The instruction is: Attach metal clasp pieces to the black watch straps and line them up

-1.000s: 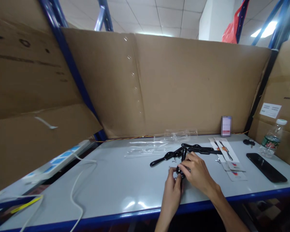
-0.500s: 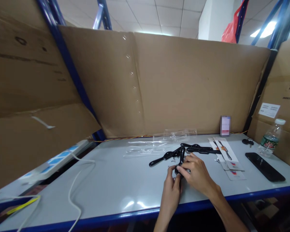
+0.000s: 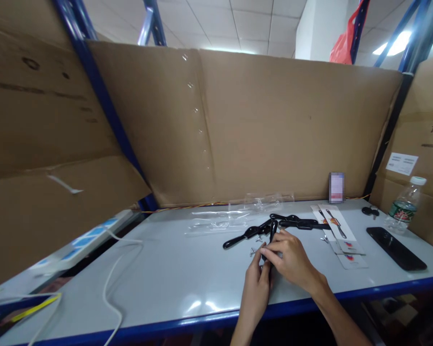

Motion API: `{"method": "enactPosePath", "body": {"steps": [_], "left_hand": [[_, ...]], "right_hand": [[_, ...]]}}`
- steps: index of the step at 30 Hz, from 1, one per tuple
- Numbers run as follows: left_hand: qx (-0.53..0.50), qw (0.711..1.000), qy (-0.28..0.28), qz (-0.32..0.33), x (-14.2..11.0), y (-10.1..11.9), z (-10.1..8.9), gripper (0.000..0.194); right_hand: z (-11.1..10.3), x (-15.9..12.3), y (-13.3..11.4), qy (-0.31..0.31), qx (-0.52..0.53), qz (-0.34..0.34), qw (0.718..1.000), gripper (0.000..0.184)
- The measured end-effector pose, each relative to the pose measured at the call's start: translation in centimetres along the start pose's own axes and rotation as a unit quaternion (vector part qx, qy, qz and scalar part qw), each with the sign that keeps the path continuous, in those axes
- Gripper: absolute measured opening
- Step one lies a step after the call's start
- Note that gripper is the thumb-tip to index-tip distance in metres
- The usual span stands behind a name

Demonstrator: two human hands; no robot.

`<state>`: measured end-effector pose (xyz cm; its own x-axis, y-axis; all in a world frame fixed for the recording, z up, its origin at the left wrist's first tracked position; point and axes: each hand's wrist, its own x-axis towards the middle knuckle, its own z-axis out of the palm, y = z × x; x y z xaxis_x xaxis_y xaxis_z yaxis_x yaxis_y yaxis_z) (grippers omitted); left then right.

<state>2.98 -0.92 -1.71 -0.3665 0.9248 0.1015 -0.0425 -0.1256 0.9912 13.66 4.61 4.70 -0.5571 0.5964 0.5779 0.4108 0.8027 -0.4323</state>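
Note:
Both my hands meet over the grey table, near its front edge. My left hand and my right hand pinch the lower end of a black watch strap that sticks up and away from my fingers. Two more black straps lie just behind: one slanting left, one lying flat to the right. A small metal pin rests on the table beside my left fingers.
Clear plastic bags lie at the back of the table. Printed packaging cards, a black phone, a water bottle and keys sit to the right. A white cable and power strip lie left. Cardboard walls surround.
My hands have stayed in place on the strap; my fingers shifted slightly up along it. The view has barely moved.

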Motion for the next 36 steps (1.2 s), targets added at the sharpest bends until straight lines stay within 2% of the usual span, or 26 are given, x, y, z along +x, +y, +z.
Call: {"method": "enactPosePath", "body": {"steps": [4,7,9,13,16,21,25,32,36], "left_hand": [[-0.033,0.999,0.004,-0.015,-0.1,0.1,0.0,0.064],[-0.055,0.997,-0.012,-0.042,-0.4,0.6,-0.2,0.074],[-0.059,0.996,-0.036,-0.051,-0.6,0.9,-0.2,0.083],[-0.069,0.995,-0.061,-0.035,-1.0,1.3,-0.2,0.092],[-0.072,0.995,-0.069,-0.023,-1.1,1.3,-0.1,0.093],[-0.074,0.995,-0.068,-0.024,-1.3,1.7,-0.2,0.091],[-0.070,0.994,-0.074,-0.029,-1.4,1.8,-0.2,0.092],[-0.074,0.996,-0.043,-0.026,-1.1,0.9,0.1,0.091],[-0.086,0.993,-0.078,-0.028,-1.4,1.4,-0.1,0.092]], "right_hand": [[-1.0,0.1,0.7,0.092,0.052,0.035,0.994,0.032],[-1.4,-0.4,1.8,0.135,0.111,0.101,0.979,0.035],[-1.1,-0.9,2.3,0.124,0.181,0.154,0.963,0.035],[0.7,-2.0,2.5,0.038,0.351,0.228,0.908,0.042],[1.8,-2.5,2.2,0.009,0.428,0.249,0.869,0.050],[1.9,-2.8,1.9,-0.008,0.485,0.250,0.838,0.046],[2.0,-3.1,1.9,-0.012,0.466,0.238,0.852,0.044],[2.7,-3.8,0.8,0.069,0.389,0.219,0.892,0.040],[2.4,-4.0,0.9,0.080,0.374,0.202,0.902,0.037]]}}
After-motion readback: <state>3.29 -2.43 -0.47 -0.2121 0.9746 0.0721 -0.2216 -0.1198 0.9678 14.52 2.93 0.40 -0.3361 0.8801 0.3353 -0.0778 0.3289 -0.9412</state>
